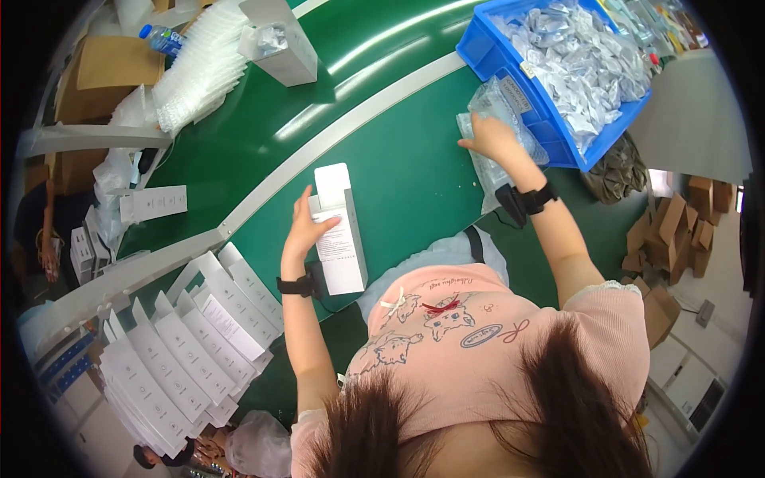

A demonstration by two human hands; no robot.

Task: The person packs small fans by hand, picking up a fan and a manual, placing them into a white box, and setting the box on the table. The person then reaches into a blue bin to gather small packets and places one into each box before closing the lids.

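Observation:
A white carton (341, 247) with printed text lies on the green work surface in front of me, its end flap (332, 179) standing out at the far end. At its left side is my left hand (304, 229), open, with fingers stretched and the thumb over the carton's face. Farther right, my right hand (494, 137) is at a clear plastic bubble bag (498, 102) beside the blue bin. Its thumb and forefinger are apart; the other fingers are partly hidden.
The blue bin (550, 119) at the far right is heaped with silvery packets (570, 60). Flat-stacked white cartons (179, 342) stand at the left. Across the metal rail (343, 131) are an upright carton (291, 56), bubble bags (199, 68) and a bottle (162, 40).

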